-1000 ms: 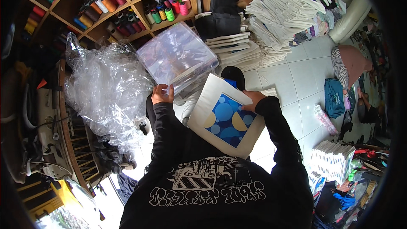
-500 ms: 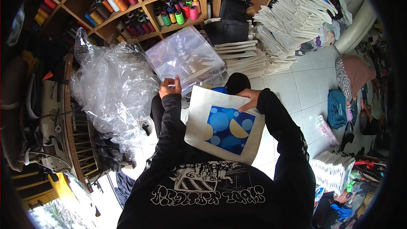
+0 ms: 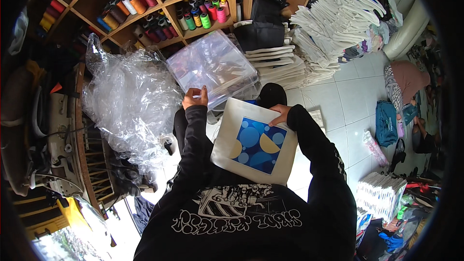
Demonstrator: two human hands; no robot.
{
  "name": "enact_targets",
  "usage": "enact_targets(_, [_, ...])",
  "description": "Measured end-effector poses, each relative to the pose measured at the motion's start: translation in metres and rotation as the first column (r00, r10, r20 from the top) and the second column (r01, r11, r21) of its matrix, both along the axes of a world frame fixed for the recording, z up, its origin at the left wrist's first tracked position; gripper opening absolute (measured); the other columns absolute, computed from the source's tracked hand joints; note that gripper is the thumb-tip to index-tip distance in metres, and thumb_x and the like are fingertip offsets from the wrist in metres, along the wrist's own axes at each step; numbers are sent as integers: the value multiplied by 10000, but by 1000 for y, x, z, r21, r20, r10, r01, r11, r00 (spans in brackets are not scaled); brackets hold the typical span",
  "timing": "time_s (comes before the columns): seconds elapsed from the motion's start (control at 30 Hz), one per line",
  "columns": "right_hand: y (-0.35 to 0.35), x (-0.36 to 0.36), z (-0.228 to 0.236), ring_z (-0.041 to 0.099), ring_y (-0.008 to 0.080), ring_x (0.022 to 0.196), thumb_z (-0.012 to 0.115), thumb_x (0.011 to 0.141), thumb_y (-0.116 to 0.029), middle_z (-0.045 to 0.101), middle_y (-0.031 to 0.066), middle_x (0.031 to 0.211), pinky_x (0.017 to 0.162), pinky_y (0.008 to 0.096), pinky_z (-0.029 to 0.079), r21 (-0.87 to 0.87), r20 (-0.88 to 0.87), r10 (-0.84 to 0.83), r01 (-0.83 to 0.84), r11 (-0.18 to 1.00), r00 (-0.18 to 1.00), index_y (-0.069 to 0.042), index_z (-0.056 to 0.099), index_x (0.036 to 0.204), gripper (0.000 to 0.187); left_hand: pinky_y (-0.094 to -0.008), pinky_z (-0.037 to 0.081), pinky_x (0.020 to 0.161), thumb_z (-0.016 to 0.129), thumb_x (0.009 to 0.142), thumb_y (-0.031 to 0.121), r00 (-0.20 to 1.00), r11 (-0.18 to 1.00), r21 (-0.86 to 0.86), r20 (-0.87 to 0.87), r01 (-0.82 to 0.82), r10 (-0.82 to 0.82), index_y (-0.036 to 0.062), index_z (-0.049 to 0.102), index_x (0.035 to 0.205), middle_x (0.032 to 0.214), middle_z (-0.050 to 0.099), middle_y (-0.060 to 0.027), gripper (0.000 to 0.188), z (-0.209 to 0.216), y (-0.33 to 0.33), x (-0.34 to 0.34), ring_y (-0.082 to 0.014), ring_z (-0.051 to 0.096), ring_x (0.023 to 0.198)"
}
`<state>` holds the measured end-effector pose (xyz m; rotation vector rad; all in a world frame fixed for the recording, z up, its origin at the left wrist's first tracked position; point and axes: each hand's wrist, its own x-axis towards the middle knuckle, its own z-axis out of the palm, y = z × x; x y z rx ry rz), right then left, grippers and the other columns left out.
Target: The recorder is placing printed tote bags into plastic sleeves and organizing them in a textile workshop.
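Note:
My right hand grips the upper right edge of a cream fabric piece, thumb on top. On it is a square blue panel patterned with circles and cream half-circles. The fabric lies tilted over my lap. My left hand is closed, its fingers curled at the near edge of a stack of clear plastic sleeves. Whether it pinches a sleeve is too small to see. Behind the fabric's top edge a bit of blue shows, beside a dark rounded shape.
A heap of crumpled clear plastic lies left. Shelves of thread spools stand at the back. Piles of white folded fabric rise behind right. Another person sits far right near a teal bag. A white stack stands right.
My right hand and the fabric's right side have shifted slightly left, uncovering a pale piece on the floor. My left hand has barely moved. The other person's hands now hold something teal.

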<state>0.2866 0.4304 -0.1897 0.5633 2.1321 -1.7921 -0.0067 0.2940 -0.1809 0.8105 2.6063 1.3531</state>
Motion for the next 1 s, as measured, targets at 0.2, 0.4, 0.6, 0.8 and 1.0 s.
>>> enact_targets(0.2, [-4,4,9,540,165,903,723,638,-236,592,90,962,805,266,397,-50,82,-98,103,993,992,-31,537,1081,522,-311,484,581,685,672,335,999,999,-16,-22,-44,44,40,607,657,621,615,-93,305,4,-4,5,-211,618,581])
enact_targets(0.4, [-8,23,-7,520,181,967,750,613,-191,562,86,1043,854,281,384,-188,136,-326,347,919,936,-38,479,1160,629,-276,488,552,696,683,322,997,993,88,2,80,-81,30,600,705,664,620,-81,308,-18,-16,-5,-182,609,549])
enact_targets(0.6, [-14,37,-18,527,184,964,741,614,-158,565,92,1034,865,301,389,-276,195,-558,591,758,807,-33,450,1182,650,-280,493,567,707,675,332,991,995,7,93,95,-95,25,612,758,711,626,-85,332,-11,-28,0,-180,618,585])
enact_targets(0.8, [-13,38,-35,544,192,931,723,618,-159,574,88,1010,845,308,401,-416,177,-622,631,655,763,-27,452,1172,631,-281,501,611,731,649,326,976,992,-11,182,123,-119,22,623,800,744,635,-91,356,-27,-34,-8,-178,635,654])
enact_targets(1.0, [-21,42,-28,548,200,917,699,632,-167,577,93,999,834,310,408,-402,221,-682,703,587,697,-31,469,1150,583,-285,507,690,772,591,195,861,955,76,418,286,-291,29,605,943,899,626,-85,424,-32,-38,-13,-175,618,804])
